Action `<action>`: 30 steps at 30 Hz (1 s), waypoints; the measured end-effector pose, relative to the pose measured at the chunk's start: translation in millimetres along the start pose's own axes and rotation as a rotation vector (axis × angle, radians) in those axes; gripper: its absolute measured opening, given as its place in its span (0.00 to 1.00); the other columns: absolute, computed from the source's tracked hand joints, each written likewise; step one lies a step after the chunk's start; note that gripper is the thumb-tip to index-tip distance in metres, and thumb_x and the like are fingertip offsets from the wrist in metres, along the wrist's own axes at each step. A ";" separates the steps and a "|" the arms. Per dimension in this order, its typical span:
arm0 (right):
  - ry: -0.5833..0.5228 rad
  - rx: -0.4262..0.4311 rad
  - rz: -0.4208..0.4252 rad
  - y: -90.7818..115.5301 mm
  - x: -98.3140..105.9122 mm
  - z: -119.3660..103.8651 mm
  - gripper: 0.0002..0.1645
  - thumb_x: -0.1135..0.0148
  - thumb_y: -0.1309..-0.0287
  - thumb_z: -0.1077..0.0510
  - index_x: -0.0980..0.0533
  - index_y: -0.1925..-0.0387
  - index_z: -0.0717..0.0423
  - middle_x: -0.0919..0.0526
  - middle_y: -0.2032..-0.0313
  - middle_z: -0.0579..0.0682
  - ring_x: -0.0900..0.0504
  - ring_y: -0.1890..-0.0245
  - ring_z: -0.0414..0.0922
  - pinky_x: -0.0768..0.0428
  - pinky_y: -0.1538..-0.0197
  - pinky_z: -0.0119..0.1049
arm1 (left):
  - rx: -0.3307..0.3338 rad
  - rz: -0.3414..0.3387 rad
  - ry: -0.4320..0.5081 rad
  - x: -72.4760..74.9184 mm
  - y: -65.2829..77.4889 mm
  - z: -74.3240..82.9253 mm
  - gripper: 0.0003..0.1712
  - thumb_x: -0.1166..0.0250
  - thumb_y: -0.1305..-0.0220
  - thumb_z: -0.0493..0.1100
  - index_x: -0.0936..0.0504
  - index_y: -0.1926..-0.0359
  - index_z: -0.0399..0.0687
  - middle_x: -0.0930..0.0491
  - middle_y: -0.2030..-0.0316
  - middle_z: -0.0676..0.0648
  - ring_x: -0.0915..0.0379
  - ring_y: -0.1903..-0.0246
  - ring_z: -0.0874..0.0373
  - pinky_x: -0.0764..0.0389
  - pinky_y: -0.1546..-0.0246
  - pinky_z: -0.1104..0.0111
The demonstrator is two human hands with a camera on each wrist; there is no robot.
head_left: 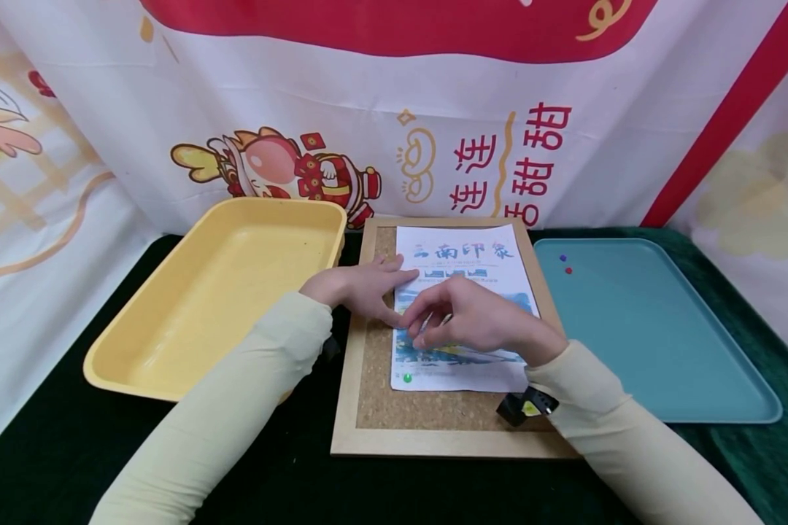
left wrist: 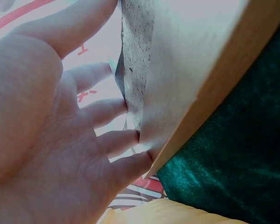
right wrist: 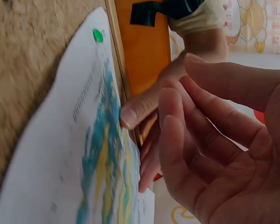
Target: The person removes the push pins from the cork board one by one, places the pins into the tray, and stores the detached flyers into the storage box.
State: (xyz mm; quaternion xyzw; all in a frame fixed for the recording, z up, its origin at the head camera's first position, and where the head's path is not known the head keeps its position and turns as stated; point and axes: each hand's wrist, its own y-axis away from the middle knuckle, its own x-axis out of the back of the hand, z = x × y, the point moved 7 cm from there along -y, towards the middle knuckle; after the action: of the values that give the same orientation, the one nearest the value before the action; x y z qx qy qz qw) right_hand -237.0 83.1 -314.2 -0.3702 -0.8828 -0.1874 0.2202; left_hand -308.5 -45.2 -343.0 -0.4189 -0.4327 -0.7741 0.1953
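The printed sheet [head_left: 461, 257] lies on the framed corkboard [head_left: 376, 394], between the yellow tub [head_left: 190, 292] and the blue tray [head_left: 657, 328]. We see a green pin [head_left: 407, 378] at its lower left corner and none at the two upper corners. Our left hand [head_left: 371, 288] reaches over the board's left side with its fingers straight and spread, resting along the sheet's left edge and gripping nothing. Our right hand [head_left: 469, 317] is over the middle of the sheet, fingers bent and thumb tip near the index tip, just beside the left thumb; we cannot tell whether anything small is pinched there.

We judge the step in hand to be steadying the sheet with the left hand while the right works at its left edge. The next move, as we read it, calls for light, even pressure from the left hand, so that the paper does not slide or crease, and for careful placing of the right fingertips. A blue pin [head_left: 562, 258] and a red pin [head_left: 568, 270] lie near each other on the tray.

Our right hand and wrist hide much of the picture on the sheet, and the fine print is too small to read. In the left wrist view, glare whitens the frame and little of the paper shows. Whether the right fingertips touch the paper, we cannot tell.
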 end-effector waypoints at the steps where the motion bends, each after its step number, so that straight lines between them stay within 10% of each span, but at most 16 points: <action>1: 0.000 -0.006 -0.012 -0.7 -2.6 -0.1 0.14 0.28 0.35 0.64 0.13 0.49 0.55 0.08 0.57 0.49 0.13 0.59 0.44 0.16 0.49 0.39 | 0.000 -0.001 0.000 -0.1 -0.1 0.0 0.56 0.32 0.30 0.66 0.53 0.13 0.63 0.69 0.13 0.45 0.79 0.14 0.39 0.64 0.16 0.41; 30: 0.175 0.016 -0.129 -5.5 -35.0 2.8 0.08 0.26 0.38 0.66 0.09 0.61 0.51 0.08 0.64 0.43 0.15 0.67 0.36 0.16 0.58 0.31 | -0.017 -0.004 0.003 -0.5 -0.4 1.6 0.55 0.34 0.28 0.65 0.55 0.13 0.61 0.70 0.13 0.43 0.79 0.14 0.38 0.64 0.15 0.43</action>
State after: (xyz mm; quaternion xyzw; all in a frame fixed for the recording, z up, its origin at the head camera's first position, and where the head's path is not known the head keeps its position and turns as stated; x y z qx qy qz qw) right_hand -219.8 60.9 -335.9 -0.2932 -0.8837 -0.2258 0.2867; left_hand -307.6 -43.6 -343.2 -0.4186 -0.4268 -0.7786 0.1908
